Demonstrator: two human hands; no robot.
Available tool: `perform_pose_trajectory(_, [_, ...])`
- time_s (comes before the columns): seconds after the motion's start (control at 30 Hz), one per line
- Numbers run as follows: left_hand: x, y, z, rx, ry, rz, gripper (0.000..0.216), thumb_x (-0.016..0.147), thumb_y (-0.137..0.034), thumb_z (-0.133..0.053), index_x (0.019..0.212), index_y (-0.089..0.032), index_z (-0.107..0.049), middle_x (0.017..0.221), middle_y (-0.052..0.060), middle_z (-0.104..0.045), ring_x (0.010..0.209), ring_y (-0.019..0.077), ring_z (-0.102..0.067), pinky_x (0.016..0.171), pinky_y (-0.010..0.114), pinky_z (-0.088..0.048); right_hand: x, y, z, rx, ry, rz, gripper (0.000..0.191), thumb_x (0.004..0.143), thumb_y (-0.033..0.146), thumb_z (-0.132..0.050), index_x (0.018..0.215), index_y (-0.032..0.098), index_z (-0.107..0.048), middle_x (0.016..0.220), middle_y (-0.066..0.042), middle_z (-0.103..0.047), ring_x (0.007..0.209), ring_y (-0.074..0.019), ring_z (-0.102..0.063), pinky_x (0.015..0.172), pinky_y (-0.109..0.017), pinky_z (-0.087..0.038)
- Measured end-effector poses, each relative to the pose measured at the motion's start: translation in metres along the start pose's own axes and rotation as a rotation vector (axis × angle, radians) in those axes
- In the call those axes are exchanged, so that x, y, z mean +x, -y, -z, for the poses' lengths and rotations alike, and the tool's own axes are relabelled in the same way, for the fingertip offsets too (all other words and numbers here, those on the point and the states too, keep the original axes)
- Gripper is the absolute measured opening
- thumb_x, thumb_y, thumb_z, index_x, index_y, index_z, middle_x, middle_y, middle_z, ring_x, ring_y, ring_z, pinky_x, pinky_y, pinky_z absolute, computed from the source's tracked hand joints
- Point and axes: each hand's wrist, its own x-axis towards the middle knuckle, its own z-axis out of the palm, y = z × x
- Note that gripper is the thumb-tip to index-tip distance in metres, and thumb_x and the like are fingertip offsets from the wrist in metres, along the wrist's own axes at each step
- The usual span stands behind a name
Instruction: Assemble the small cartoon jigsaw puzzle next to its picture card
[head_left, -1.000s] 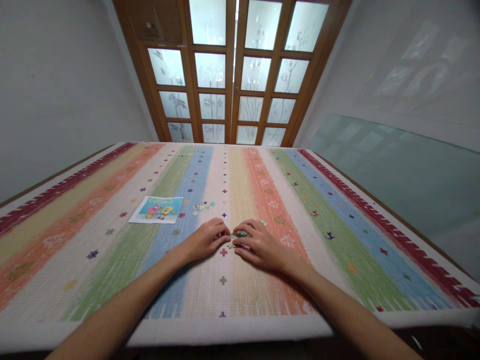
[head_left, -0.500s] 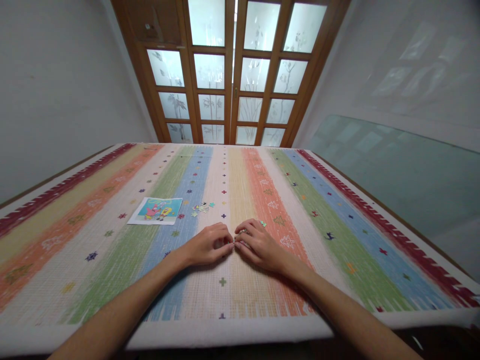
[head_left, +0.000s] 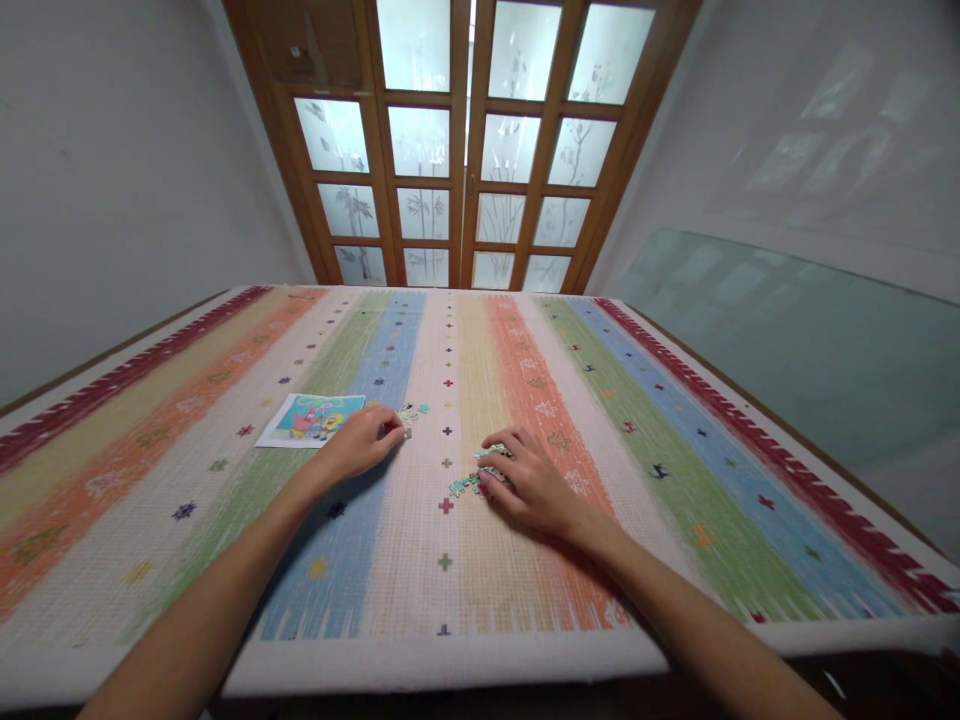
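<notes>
Left hand [head_left: 360,440] is at the near edge of the loose pile [head_left: 410,412], right of the card [head_left: 311,422], fingertips close together at a small piece [head_left: 408,433]; can't tell if gripped, piece's axis too small to read. Right hand [head_left: 531,480], fingers curled and apart, partly covers the cluster [head_left: 463,485], whose visible long axis runs near-left to far-right.

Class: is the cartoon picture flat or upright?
Flat: the picture lies face up on the striped cloth, partly hidden by the left hand.
</notes>
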Motion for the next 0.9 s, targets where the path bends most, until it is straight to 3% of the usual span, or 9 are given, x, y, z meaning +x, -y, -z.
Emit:
perform_pose_trajectory(0.17, [0.001, 0.009, -0.001, 0.109, 0.001, 0.033, 0.022, 0.086, -0.035, -0.054, 0.068, -0.024, -0.056, 0.072, 0.007, -0.062, 0.073, 0.0246, -0.057, 0.074, 0.038, -0.045, 0.000, -0.003, 0.001, -0.025, -0.029, 0.007, 0.020, 0.101, 0.020, -0.052, 0.095, 0.017, -0.071, 0.107, -0.013, -0.067, 0.104, -0.0276, -0.056, 0.093, -0.046, -0.045])
perform_pose_trajectory(0.33, [0.000, 0.014, -0.005, 0.108, -0.075, 0.004, 0.016, 0.084, -0.034, -0.059, 0.073, -0.024, -0.053, 0.071, 0.005, -0.061, 0.069, 0.0238, -0.055, 0.069, 0.038, -0.045, -0.002, -0.008, 0.002, -0.021, -0.029, -0.018, 0.018, 0.099, 0.020, -0.053, 0.096, 0.017, -0.070, 0.109, -0.015, -0.066, 0.105, -0.0286, -0.055, 0.092, -0.048, -0.047])
perform_pose_trajectory(0.6, [-0.001, 0.022, -0.008, 0.088, -0.061, -0.043, 0.016, 0.087, -0.036, -0.063, 0.078, -0.024, -0.061, 0.076, 0.006, -0.065, 0.074, 0.0247, -0.058, 0.072, 0.038, -0.045, -0.002, -0.011, 0.017, 0.158, 0.124, 0.072, 0.010, 0.086, 0.018, -0.062, 0.091, 0.021, -0.070, 0.109, -0.010, -0.066, 0.104, -0.0273, -0.054, 0.093, -0.047, -0.048])
perform_pose_trajectory(0.9, [-0.002, 0.026, -0.010, 0.145, -0.056, -0.034, 0.024, 0.092, -0.043, -0.061, 0.080, -0.022, -0.063, 0.079, 0.008, -0.066, 0.080, 0.0264, -0.059, 0.077, 0.041, -0.045, -0.003, -0.009, 0.014, 0.169, 0.154, 0.079, 0.005, 0.085, 0.017, -0.064, 0.085, 0.020, -0.068, 0.105, -0.010, -0.066, 0.102, -0.0264, -0.055, 0.091, -0.045, -0.048])
